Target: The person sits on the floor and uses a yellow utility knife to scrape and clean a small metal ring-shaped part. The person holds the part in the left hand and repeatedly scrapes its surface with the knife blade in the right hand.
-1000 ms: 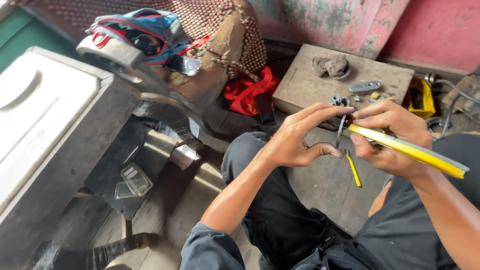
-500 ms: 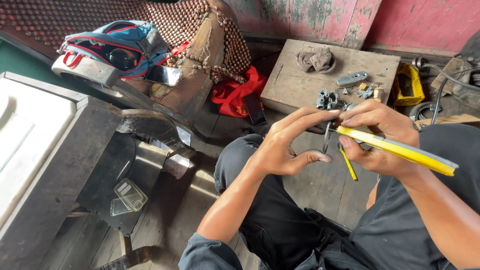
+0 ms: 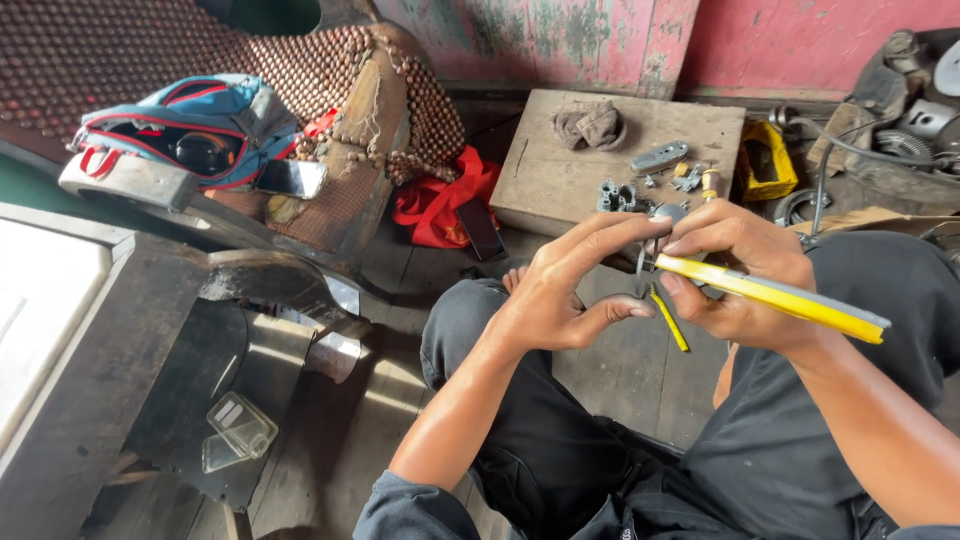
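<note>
Head view: right hand (image 3: pixel 745 270) gripping yellow-handled tool (image 3: pixel 775 297), left hand (image 3: pixel 560 290) alongside.

A: Any packages or screens?
B: A dark phone (image 3: pixel 481 228) lies flat on the red cloth (image 3: pixel 437 200), centre far. A clear plastic box (image 3: pixel 236 430) sits near left on the floor.

Peeling pink wall (image 3: pixel 800 40), sunlit plank floor (image 3: pixel 370 420), beaded seat (image 3: pixel 390 120).

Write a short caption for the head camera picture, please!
Right hand grips yellow-handled pliers while left hand steadies a small metal part above a wooden block.
</note>
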